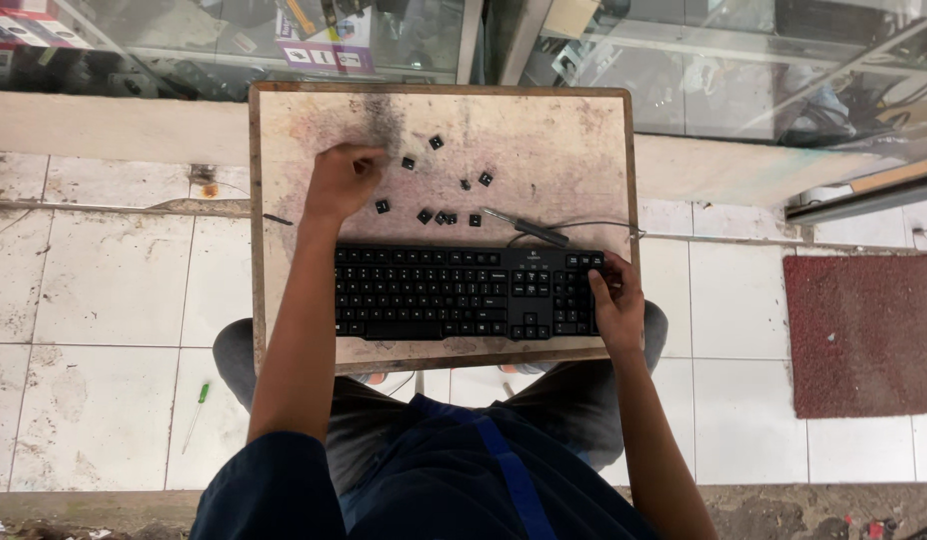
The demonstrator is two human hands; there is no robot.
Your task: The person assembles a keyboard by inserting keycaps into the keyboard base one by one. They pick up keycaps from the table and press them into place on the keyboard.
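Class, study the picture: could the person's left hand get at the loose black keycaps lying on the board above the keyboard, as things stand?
Probably yes. The left hand already rests on the wooden board, and the loose keycaps lie scattered just beside it with nothing between them. The keyboard and screwdriver lie clear of that path.

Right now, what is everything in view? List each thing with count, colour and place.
keyboard: one, black, near edge of the board
loose keycaps: about nine, black, scattered on the board beyond the keyboard
screwdriver: one, dark handle, on the board right of the keycaps
cable: one, thin, dark, running right off the board
wooden board: one, pale and stained, on the person's lap
green screwdriver: one, on the floor tiles at left
mat: one, dark red, on the floor at right
glass cabinets: along the top
left hand: on the board, beside the keycaps
right hand: on the keyboard's right end
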